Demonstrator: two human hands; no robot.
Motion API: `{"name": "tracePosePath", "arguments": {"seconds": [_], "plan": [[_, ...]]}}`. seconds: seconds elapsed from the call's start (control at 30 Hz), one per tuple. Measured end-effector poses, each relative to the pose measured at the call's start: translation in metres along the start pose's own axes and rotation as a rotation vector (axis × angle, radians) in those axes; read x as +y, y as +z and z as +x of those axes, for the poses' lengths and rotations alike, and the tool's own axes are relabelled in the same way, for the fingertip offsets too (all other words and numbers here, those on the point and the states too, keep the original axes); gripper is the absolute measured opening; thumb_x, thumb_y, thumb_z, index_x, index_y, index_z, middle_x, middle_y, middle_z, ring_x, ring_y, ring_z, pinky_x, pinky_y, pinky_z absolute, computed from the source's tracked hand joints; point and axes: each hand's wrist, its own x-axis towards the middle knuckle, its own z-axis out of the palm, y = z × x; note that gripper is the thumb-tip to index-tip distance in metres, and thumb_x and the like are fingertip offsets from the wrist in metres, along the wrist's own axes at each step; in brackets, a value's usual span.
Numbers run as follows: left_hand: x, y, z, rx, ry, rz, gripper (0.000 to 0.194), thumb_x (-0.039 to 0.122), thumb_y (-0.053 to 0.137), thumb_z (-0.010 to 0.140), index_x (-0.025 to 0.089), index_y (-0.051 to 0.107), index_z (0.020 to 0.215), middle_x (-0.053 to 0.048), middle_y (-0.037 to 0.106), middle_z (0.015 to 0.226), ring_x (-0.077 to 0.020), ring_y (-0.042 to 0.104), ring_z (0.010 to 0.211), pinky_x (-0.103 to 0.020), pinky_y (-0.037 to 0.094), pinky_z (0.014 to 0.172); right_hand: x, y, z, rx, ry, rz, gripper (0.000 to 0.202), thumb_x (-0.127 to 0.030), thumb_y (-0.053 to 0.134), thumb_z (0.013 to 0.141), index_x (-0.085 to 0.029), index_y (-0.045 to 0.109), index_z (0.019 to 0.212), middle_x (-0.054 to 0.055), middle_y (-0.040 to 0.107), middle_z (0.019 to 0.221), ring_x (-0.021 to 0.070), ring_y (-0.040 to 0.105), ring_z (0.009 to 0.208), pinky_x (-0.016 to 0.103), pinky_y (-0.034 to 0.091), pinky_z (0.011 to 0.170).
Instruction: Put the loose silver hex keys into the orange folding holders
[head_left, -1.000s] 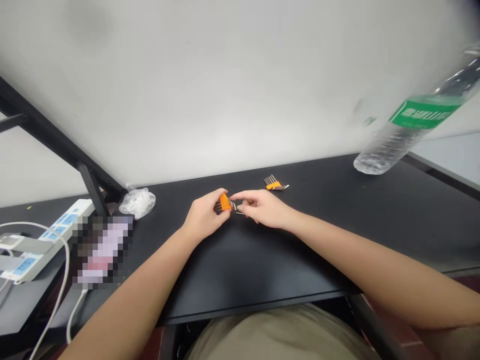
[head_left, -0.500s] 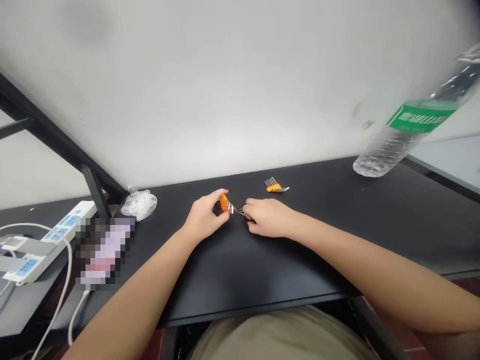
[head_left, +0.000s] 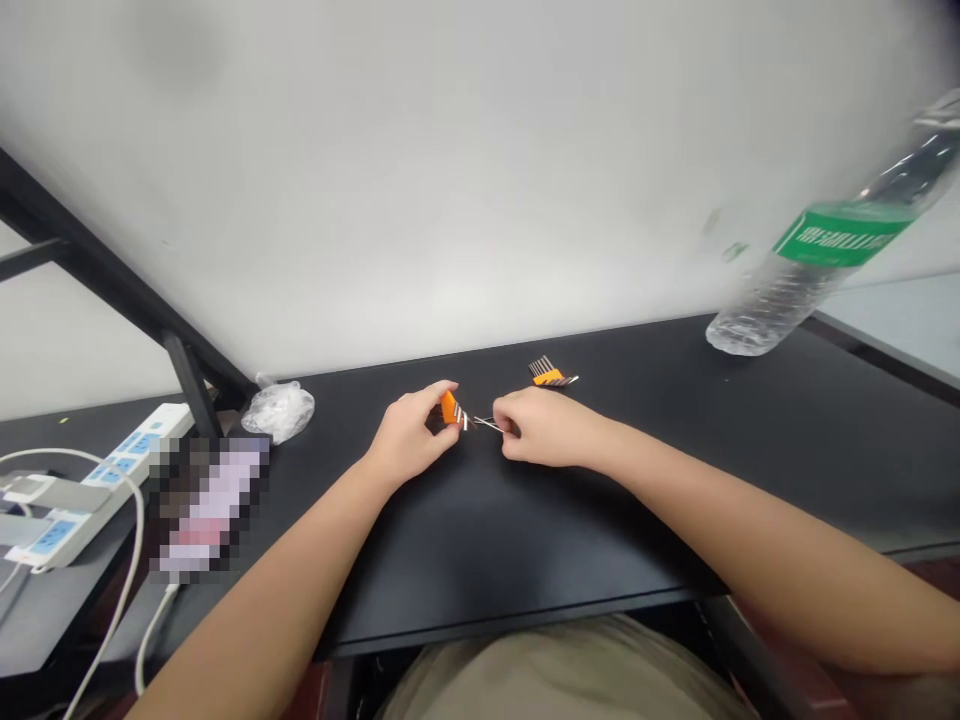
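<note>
My left hand [head_left: 411, 432] pinches an orange plastic holder [head_left: 449, 408] between thumb and fingers, and several metal hex keys stick out of it. To its right, my right hand [head_left: 544, 428] is closed around thin metal hex keys [head_left: 487, 424], whose crossing ends point toward the holder. Their other ends are hidden in my fist. Just behind my right hand, a second orange holder [head_left: 550, 378] with several metal keys lies on the black desk [head_left: 480, 540].
A water bottle [head_left: 814, 250] with a green label stands at the back right. On the left are a crumpled clear plastic bag [head_left: 278, 410], a blurred-out phone-like object [head_left: 214, 505] with a cable, a white power strip [head_left: 112, 480] and a black metal frame [head_left: 112, 255]. A wall [head_left: 450, 180] rises behind.
My right hand has shifted slightly right and up, away from the left one, and more of the hex keys in its grip shows. The left hand has barely moved.
</note>
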Motion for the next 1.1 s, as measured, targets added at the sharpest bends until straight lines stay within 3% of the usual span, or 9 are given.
{"name": "tracePosePath", "arguments": {"seconds": [0.2,0.27,0.4,0.5,0.9,1.1], "plan": [[0.004,-0.002,0.000,-0.009,0.010,0.101,0.049,0.024,0.067,0.084,0.026,0.059,0.132,0.001,0.075,0.100,-0.0172,0.070,0.088,-0.033,0.056,0.091,0.004,-0.013,-0.004,0.133,-0.047,0.495,0.007,-0.018,0.059,0.086,-0.021,0.063,0.091,-0.002,0.070,0.070,0.0150,0.068,0.061,0.027,0.050,0.064],[0.004,-0.003,0.000,-0.004,0.012,0.125,0.050,0.024,0.067,0.084,0.026,0.059,0.133,0.001,0.075,0.099,-0.0178,0.070,0.089,-0.034,0.056,0.091,0.005,-0.012,-0.005,0.142,0.010,0.613,0.004,-0.023,0.061,0.088,-0.020,0.064,0.088,0.000,0.072,0.070,0.0165,0.070,0.062,0.027,0.053,0.062],[0.005,-0.003,-0.001,0.011,0.014,0.151,0.049,0.025,0.068,0.084,0.026,0.059,0.132,0.001,0.075,0.099,-0.0186,0.070,0.088,-0.035,0.055,0.092,0.006,-0.009,-0.001,0.174,0.169,0.890,0.019,-0.034,0.069,0.088,-0.018,0.063,0.079,0.005,0.073,0.069,0.0195,0.072,0.059,0.028,0.055,0.054],[0.006,-0.002,-0.001,0.012,0.028,0.169,0.049,0.024,0.068,0.084,0.026,0.059,0.132,0.001,0.075,0.095,-0.0191,0.070,0.086,-0.037,0.055,0.094,0.005,-0.007,0.002,0.191,0.184,1.059,0.029,-0.041,0.074,0.086,-0.017,0.062,0.076,0.007,0.074,0.070,0.0193,0.070,0.054,0.029,0.056,0.051],[0.007,0.000,-0.002,0.042,0.082,0.219,0.047,0.024,0.068,0.084,0.025,0.060,0.130,0.000,0.075,0.093,-0.0198,0.070,0.084,-0.036,0.054,0.089,-0.001,-0.003,0.005,0.128,0.178,1.256,0.030,-0.041,0.077,0.085,-0.016,0.063,0.076,0.008,0.074,0.071,0.0169,0.068,0.051,0.025,0.051,0.046],[0.003,0.002,-0.003,0.061,0.165,0.257,0.047,0.026,0.065,0.087,0.023,0.057,0.133,-0.002,0.076,0.094,-0.0206,0.071,0.086,-0.038,0.052,0.091,0.003,0.003,0.011,0.052,0.278,1.424,0.033,-0.044,0.080,0.081,-0.016,0.063,0.077,0.005,0.071,0.066,0.0110,0.057,0.042,0.022,0.043,0.039]]}}
